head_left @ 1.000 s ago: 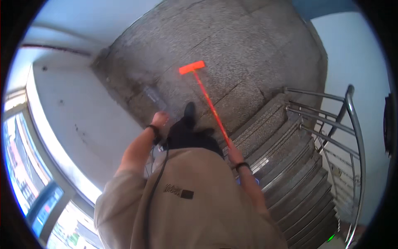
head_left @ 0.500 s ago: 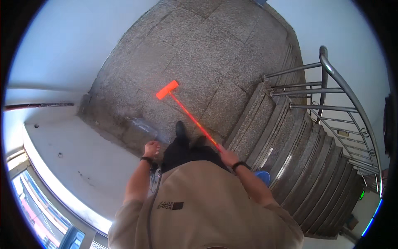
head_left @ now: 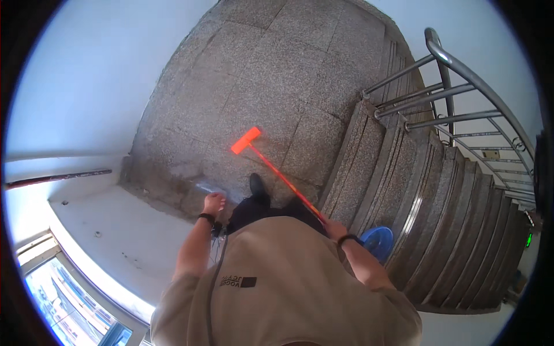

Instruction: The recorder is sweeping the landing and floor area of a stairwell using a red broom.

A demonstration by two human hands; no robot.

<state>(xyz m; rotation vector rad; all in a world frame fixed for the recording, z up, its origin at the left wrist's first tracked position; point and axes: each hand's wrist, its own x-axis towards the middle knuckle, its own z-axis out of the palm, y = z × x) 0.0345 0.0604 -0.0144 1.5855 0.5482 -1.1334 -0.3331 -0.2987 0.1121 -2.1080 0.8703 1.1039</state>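
Observation:
My right hand (head_left: 334,229) is wrapped round the end of a long red pole (head_left: 283,179). A narrow orange crosswise head (head_left: 246,140), like that of a broom, sits at the pole's far end, over the floor ahead of my feet; its underside is hidden. My left hand (head_left: 214,203) hangs by my left hip with its fingers curled in, and nothing shows in it. Beside my right wrist is a round blue plastic vessel (head_left: 379,243), partly hidden by my forearm. One dark shoe (head_left: 257,184) shows on the floor between the hands.
Grey speckled stone slabs (head_left: 259,75) make up the landing. Stone steps (head_left: 398,190) run along the right, with a metal railing (head_left: 461,69) beyond. To the left stand a white wall (head_left: 86,81), a low white ledge (head_left: 109,230) and a window (head_left: 69,294).
The orange head has shifted right and nearer to me. My right hand has moved right and lower, still round the pole. More of the blue vessel shows. The whole view has shifted slightly.

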